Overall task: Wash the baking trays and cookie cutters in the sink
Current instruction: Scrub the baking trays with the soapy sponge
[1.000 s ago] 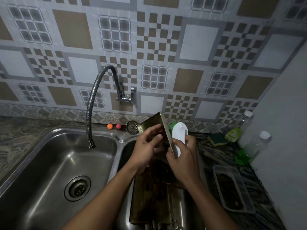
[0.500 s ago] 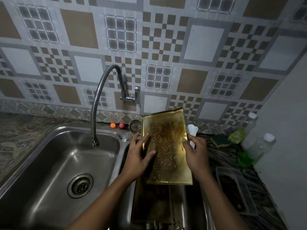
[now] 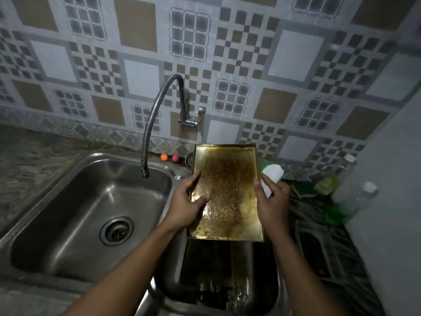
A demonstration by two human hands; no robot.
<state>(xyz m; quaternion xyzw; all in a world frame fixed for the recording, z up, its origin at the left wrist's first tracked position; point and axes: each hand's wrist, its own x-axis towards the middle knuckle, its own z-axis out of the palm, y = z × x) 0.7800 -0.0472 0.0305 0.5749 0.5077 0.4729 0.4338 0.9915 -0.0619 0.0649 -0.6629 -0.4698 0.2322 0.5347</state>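
Both forearms reach out over the right basin (image 3: 271, 293), with the gold baking tray (image 3: 225, 192) tilted up between them above a second tray (image 3: 205, 258). The left hand (image 3: 188, 204) grips the left rim, thumb on the greasy face. The right hand (image 3: 272, 201) clamps the right rim, with a white-and-green object (image 3: 272, 173) in its fingers. There's room in the left basin (image 3: 75, 201).

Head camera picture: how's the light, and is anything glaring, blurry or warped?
Head view: dim overall, darkest in the right basin below the baking tray; the tray's golden face shows a bright sheen; the left basin has soft highlights; the bottles at the far right look blurred; the wide lens bends the wall tiles toward the corners.
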